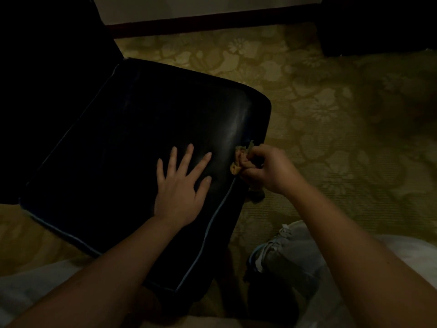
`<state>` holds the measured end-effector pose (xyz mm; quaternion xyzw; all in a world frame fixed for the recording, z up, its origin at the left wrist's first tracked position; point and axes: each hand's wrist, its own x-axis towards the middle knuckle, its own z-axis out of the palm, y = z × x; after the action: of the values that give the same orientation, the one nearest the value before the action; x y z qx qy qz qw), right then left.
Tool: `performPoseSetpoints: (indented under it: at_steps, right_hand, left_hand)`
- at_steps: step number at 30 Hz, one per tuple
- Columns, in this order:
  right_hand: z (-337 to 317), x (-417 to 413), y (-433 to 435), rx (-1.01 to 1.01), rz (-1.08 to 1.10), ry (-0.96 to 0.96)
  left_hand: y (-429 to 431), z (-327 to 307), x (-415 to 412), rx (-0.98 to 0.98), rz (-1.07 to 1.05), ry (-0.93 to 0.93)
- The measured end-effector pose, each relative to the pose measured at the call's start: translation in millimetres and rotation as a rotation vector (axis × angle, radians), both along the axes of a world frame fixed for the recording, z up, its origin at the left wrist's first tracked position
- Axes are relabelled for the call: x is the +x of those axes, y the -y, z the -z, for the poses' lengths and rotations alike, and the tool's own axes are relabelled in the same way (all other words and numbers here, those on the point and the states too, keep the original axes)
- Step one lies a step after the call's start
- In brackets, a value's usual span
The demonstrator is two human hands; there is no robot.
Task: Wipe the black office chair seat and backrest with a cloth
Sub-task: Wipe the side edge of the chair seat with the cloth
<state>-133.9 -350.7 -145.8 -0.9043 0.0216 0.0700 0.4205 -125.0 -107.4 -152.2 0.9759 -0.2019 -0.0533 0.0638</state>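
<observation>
Left hand (180, 183) flat, fingers spread, steadying glossy black padded chair seat (132, 129). Right hand (264, 169) grips bunched yellowish cloth (240, 159) at seat's 3 o'clock edge. Edge wipe underway, probably. Next: sweep toward 9 o'clock; backrest, seemingly at 11 o'clock, pending.

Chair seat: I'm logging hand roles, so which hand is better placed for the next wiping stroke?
Right. The right hand has the bunched cloth in its grip at the right edge of the seat. The left hand lies flat on the seat, fingers spread, holding nothing, likely as a brace.
</observation>
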Motion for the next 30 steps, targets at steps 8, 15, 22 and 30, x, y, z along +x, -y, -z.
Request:
performPoseSetpoints:
  at_steps: [8,15,22,30]
  right_hand:
    - [10,6,-2,-0.041,0.276,0.092]
    - [1,6,1,0.016,0.045,-0.018]
    - [3,4,-2,-0.008,0.049,-0.003]
    - [9,11,1,-0.032,0.229,0.057]
  left_hand:
    - [7,1,2,-0.012,-0.030,0.007]
    - [9,2,3,-0.007,-0.036,0.017]
    - [8,3,3,-0.001,-0.034,0.015]
    - [16,2,5,-0.010,-0.063,0.015]
